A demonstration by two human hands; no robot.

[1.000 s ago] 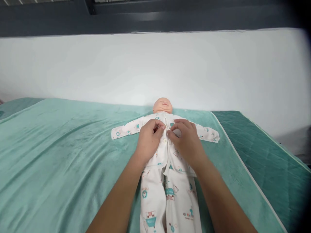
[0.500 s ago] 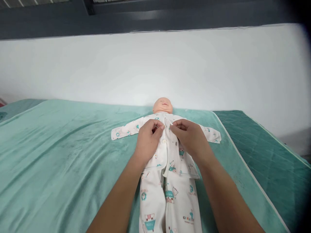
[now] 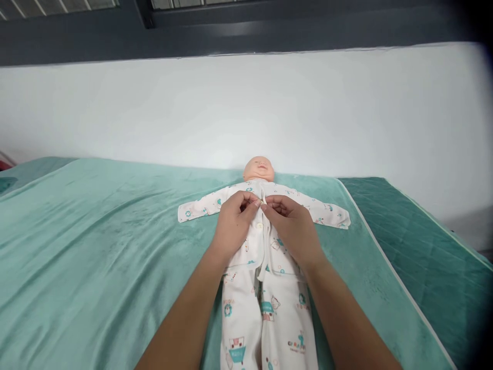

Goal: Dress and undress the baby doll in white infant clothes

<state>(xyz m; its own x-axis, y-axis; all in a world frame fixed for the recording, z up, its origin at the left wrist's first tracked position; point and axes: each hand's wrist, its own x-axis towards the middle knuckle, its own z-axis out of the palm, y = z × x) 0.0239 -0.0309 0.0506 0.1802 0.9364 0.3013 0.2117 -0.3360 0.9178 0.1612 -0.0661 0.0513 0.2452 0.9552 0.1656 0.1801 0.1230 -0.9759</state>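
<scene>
A baby doll lies on its back on a teal blanket, dressed in a white printed shirt and matching trousers. Its sleeves are spread out to both sides. My left hand pinches the left edge of the shirt front at the doll's chest. My right hand pinches the right edge, and the fingertips of both hands meet at a small button near the collar. Both forearms reach up over the doll's legs.
A white wall rises right behind the doll's head, with a dark window frame above it. A darker green quilted mat shows under the blanket on the right.
My right hand has moved left and brought the right shirt panel over the chest, so the two front edges now meet at my fingertips. My left hand has stayed in place.
</scene>
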